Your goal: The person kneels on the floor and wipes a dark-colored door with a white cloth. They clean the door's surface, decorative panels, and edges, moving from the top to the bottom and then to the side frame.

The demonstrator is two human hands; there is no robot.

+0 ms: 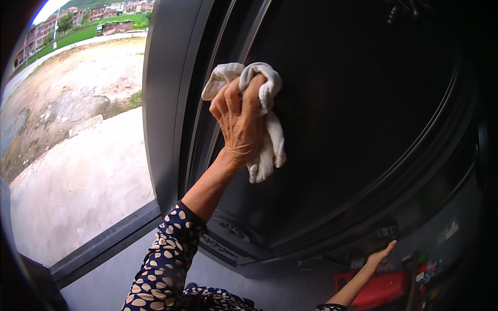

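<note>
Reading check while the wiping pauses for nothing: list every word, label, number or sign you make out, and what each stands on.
None can be read.
Dark door: no lettering visible.
White cloth in the left hand: no lettering visible.
Small things at lower right: too small and blurred to tell whether they carry print.
Distant buildings: too far off to read any sign.

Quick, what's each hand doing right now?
Left hand: closed on a white cloth, held against the dark door.
Right hand: looks open, nothing seen in it.
</note>
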